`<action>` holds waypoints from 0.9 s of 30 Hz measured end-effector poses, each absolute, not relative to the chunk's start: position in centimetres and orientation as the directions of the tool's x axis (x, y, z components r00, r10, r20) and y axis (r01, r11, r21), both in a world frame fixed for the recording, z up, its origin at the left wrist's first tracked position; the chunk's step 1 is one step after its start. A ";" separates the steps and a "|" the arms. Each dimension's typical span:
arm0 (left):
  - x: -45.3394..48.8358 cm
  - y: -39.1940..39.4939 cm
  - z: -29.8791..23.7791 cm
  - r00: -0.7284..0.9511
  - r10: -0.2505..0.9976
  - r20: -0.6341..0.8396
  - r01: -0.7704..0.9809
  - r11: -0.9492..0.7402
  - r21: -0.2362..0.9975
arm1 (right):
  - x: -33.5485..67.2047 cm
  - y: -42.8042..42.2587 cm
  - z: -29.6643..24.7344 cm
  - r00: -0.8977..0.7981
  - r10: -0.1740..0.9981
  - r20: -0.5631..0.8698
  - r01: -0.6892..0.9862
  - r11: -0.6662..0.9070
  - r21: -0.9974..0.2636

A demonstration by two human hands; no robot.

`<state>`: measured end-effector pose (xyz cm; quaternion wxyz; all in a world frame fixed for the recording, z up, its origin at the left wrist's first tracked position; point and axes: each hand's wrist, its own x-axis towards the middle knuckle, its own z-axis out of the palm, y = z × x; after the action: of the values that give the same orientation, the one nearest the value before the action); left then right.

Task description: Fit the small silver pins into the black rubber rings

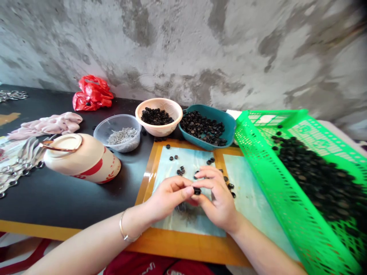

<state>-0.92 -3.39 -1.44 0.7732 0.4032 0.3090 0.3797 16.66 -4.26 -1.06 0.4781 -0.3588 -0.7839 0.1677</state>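
A black piece (196, 190) is sitting between the two hands, above a sheet (189, 152), its longer side seemingly running left to right, though it is too small to be sure. Neither hand is nearer: the left hand (174, 193) is pinching in from the left, the right hand (220, 196) is closing finger and thumb on it from the right, so the hands are meeting on it. Nothing is standing in the way. Just under the hands, a blurred grey pile (187, 214) is lying partly hidden. Loose pieces (179, 172) are lying beyond. Farther out, a teal tray (230, 126) and a pink bowl (156, 131) are holding more, a clear bowl (103, 128) grey bits; a bottle (88, 160) is standing left, a green basket (266, 187) right.
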 end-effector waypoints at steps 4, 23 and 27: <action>-1.3 -3.2 -1.2 0.529 0.827 -0.189 -0.275 0.378 0.884 | 16.9 -4.1 -0.8 -0.346 0.740 0.577 0.375 0.673 -0.638; -2.2 -1.4 -1.0 0.389 0.921 0.017 0.383 -0.178 0.907 | 27.7 -1.8 3.6 0.498 0.764 0.410 -0.071 0.507 -0.859; -2.5 -1.0 -1.4 0.423 0.897 0.127 0.530 -0.358 0.769 | 27.7 -1.9 3.9 0.256 0.891 0.375 -0.014 0.391 -0.920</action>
<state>-2.50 -0.95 -1.39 0.3310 0.7757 0.4599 0.2778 27.73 -1.94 3.90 0.6632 -0.4336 -0.5059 0.3410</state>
